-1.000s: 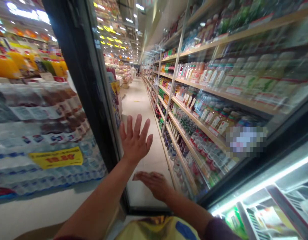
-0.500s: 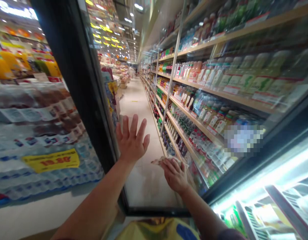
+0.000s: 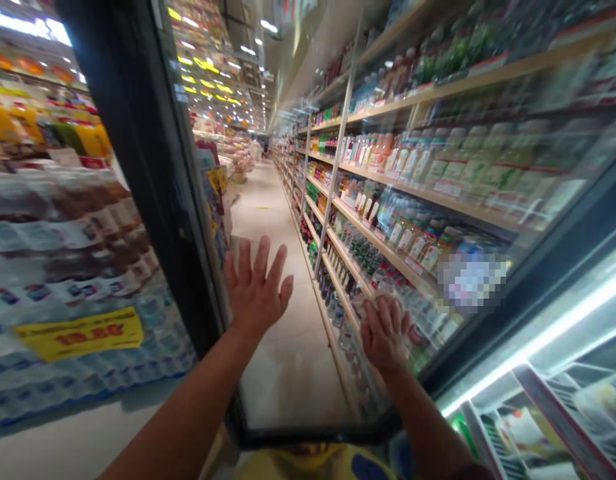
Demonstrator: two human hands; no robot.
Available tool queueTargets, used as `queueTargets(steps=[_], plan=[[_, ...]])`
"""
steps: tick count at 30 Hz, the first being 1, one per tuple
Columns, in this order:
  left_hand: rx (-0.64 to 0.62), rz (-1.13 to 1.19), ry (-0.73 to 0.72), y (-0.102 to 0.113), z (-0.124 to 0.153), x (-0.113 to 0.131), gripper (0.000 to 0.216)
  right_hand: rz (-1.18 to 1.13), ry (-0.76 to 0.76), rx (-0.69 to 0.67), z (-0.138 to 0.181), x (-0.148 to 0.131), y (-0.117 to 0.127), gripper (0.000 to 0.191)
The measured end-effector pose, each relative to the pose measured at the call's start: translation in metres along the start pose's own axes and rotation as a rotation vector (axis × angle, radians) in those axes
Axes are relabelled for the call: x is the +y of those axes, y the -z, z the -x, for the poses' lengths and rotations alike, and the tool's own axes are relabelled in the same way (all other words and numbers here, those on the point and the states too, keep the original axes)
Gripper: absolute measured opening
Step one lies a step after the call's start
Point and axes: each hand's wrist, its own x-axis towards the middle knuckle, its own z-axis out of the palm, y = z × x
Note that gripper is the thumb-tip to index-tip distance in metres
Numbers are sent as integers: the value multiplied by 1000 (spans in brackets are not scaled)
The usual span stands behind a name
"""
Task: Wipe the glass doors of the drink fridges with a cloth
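A glass door pane (image 3: 288, 393) in a dark frame (image 3: 155, 187) stands in front of me. My left hand (image 3: 255, 293) lies on the pane near the left side of the frame, fingers spread, with nothing in it. Lower and to the right, my right hand (image 3: 385, 337) presses a pale cloth (image 3: 361, 304) against the glass. Most of the cloth is hidden under the fingers, and its edge blurs into the shelves seen through the pane.
Shelves of bottled drinks (image 3: 428, 163) show in the pane on the right. Stacked bottle packs (image 3: 78, 253) with a yellow price sign (image 3: 81, 333) stand at the left. A lit cooler with racks (image 3: 548, 427) is at the lower right. A tiled aisle floor (image 3: 261, 200) runs ahead.
My right hand has slid right and slightly up across the glass with the cloth. My left hand stays spread on the pane. The whole view has shifted slightly.
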Motion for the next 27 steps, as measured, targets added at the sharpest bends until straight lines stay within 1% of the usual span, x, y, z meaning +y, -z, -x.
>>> queueTargets(steps=[3, 5, 7, 11, 13, 15, 17, 19, 21, 25, 27], plan=[[12, -1, -6, 1, -1, 0, 74, 53, -179, 121, -34, 37, 8, 59], [18, -2, -11, 1, -1, 1, 74, 61, -258, 177, -43, 49, 10, 60], [23, -7, -13, 1, -1, 1, 74, 48, -259, 163, -31, 44, 8, 62], [21, -36, -18, 2, 0, 1, 75, 14, -149, 45, 16, 11, 0, 69], [13, -41, -21, 2, 0, 0, 75, 26, -101, 13, 19, 8, 1, 70], [11, -35, -25, 4, 0, 0, 75, 31, -128, 45, 2, 20, 6, 68], [15, -32, -26, 5, 0, 0, 75, 23, -216, 124, -21, 40, 11, 65], [20, -30, -26, 5, 0, 0, 75, 15, -288, 194, -33, 55, 12, 63], [20, -28, -28, 5, 0, 0, 75, 16, -305, 208, -24, 57, 9, 63], [19, -29, -33, 6, 0, 0, 76, 7, -230, 159, 20, 44, -2, 66], [18, -32, -34, 6, 0, 1, 76, 0, -223, 149, 25, 50, -1, 65]])
